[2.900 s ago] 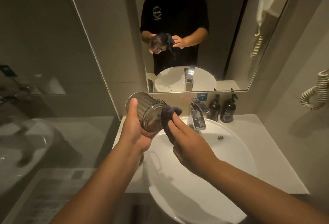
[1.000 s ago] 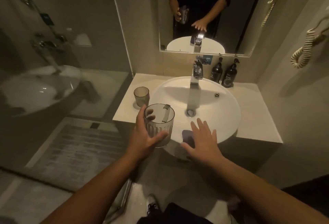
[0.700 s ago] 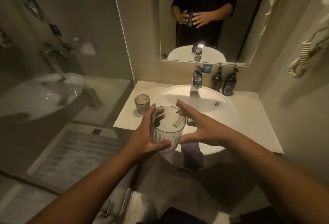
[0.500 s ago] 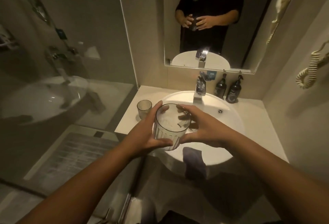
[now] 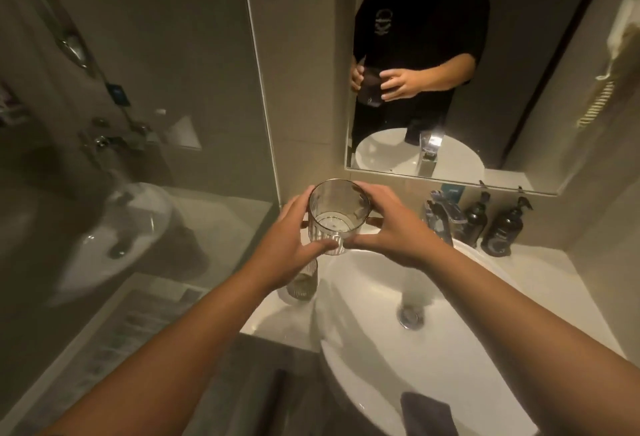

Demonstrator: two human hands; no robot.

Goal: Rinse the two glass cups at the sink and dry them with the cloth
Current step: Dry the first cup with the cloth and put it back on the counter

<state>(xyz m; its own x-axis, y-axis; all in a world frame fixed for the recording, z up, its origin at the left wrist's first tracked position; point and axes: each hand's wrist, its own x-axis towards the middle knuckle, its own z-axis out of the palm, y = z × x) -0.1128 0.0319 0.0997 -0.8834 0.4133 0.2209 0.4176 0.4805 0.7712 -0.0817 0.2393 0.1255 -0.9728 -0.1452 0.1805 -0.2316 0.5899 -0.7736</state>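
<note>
**Both hands on one glass, upper centre of frame**

Left hand (image 5: pixel 289 248) and right hand (image 5: pixel 388 228) grip the ribbed glass cup (image 5: pixel 337 216) from either side, fingers wrapped round its wall, mouth tilted toward the camera. It is held in the air above the left rim of the sink (image 5: pixel 367 300).

Second glass cup (image 5: pixel 304 281) stands upright on the table (image 5: pixel 277 314), just left of the basin, partly hidden under the left wrist.

Dark cloth (image 5: pixel 427 413) is draped over the sink's near rim, bottom of frame, clear of both hands.

Faucet (image 5: pixel 441 219) sits at the back of the basin, two dark pump bottles (image 5: pixel 502 228) just to its right. Mirror (image 5: pixel 519 72) above shows the person holding the glass.
</note>
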